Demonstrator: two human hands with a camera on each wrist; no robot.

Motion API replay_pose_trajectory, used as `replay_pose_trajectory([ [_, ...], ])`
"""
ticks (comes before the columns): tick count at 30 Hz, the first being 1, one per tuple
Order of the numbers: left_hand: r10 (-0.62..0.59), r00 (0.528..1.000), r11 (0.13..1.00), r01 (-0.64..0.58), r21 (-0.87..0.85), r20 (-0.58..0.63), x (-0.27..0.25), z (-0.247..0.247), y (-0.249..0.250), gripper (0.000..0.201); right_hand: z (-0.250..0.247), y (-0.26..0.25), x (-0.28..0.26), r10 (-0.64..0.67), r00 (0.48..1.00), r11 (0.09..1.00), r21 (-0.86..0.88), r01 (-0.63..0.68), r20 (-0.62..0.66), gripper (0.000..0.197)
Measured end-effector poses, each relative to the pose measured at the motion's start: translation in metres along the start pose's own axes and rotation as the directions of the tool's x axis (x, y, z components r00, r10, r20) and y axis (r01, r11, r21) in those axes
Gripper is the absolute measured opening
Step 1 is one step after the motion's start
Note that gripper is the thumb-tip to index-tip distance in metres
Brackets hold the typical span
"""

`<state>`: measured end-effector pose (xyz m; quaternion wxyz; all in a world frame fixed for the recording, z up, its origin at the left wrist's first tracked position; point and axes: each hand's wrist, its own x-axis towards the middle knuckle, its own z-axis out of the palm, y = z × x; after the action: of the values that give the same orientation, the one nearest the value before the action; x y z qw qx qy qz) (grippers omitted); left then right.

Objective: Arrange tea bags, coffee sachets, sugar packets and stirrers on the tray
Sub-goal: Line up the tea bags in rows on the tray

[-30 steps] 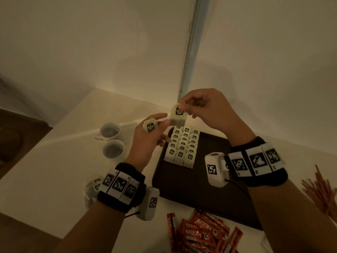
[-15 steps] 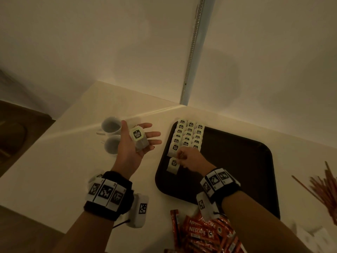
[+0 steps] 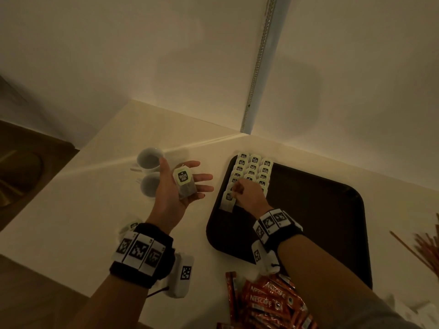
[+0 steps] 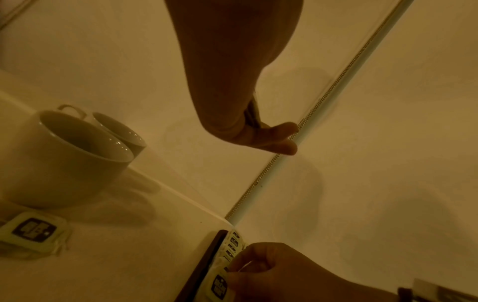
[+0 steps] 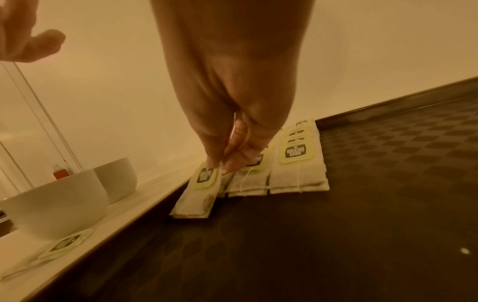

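Dim tray: right hand seemingly pinches pale green-tagged tea bag; flat left hand carries another.

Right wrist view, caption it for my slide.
Right hand fingers setting a pale paper tea bag onto the dark plastic tray.

In the head view the tray sits right of centre on the worktop, with rows of tea bags in its upper-left corner. Two cups stand left of the tray. Coffee sachets lie at the lower edge below the tray, and stirrers at the right edge.
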<state>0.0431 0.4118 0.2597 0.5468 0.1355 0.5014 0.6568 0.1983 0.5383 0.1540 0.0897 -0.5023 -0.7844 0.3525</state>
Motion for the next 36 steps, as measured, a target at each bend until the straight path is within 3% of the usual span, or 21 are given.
replay_pose_trajectory([
  [2, -0.027, 0.999, 1.000, 0.027, 0.002, 0.020, 0.001, 0.000, -0.001, 0.081, -0.007, -0.011, -0.001, -0.017, 0.997, 0.998, 0.067, 0.022, -0.073, 0.014],
  [5, -0.040, 0.997, 0.998, 0.036, 0.056, 0.070, 0.003, 0.002, -0.002, 0.084, -0.034, -0.053, -0.013, -0.189, 0.967, 0.926, 0.295, 0.234, -0.174, 0.013],
  [9, -0.007, 0.982, 0.992, -0.018, 0.125, 0.191, 0.000, 0.021, 0.004, 0.093, -0.078, -0.112, -0.033, -0.479, 0.876, 0.835, 0.278, 0.475, -0.056, 0.008],
  [11, 0.043, 0.966, 0.988, -0.080, 0.135, 0.256, -0.005, 0.033, 0.011, 0.085, -0.095, -0.128, -0.037, -0.534, 0.843, 0.815, 0.227, 0.534, -0.066, 0.005],
  [13, 0.151, 0.949, 0.963, -0.204, 0.174, 0.278, -0.009, 0.041, 0.015, 0.053, -0.114, -0.140, -0.041, -0.571, 0.814, 0.797, 0.167, 0.581, -0.106, 0.005],
  [14, 0.215, 0.934, 0.940, -0.277, 0.200, 0.284, -0.011, 0.044, 0.017, 0.031, -0.124, -0.146, -0.044, -0.587, 0.802, 0.789, 0.144, 0.598, -0.115, 0.005],
  [15, 0.274, 0.917, 0.915, -0.342, 0.216, 0.289, -0.013, 0.045, 0.019, 0.022, -0.135, -0.151, -0.047, -0.598, 0.793, 0.783, 0.126, 0.609, -0.119, 0.006],
  [20, 0.386, 0.876, 0.882, -0.442, 0.163, 0.290, -0.020, 0.059, 0.027, 0.021, -0.178, -0.175, -0.062, -0.663, 0.735, 0.739, 0.029, 0.673, -0.144, 0.011],
  [27, 0.405, 0.858, 0.900, -0.435, 0.028, 0.315, -0.027, 0.074, 0.031, 0.015, -0.194, -0.187, -0.077, -0.713, 0.685, 0.699, -0.077, 0.711, -0.146, 0.011],
  [36, 0.479, 0.835, 0.863, -0.505, 0.029, 0.272, -0.034, 0.076, 0.039, 0.018, -0.190, -0.181, -0.080, -0.701, 0.684, 0.700, -0.013, 0.714, -0.201, 0.005],
])
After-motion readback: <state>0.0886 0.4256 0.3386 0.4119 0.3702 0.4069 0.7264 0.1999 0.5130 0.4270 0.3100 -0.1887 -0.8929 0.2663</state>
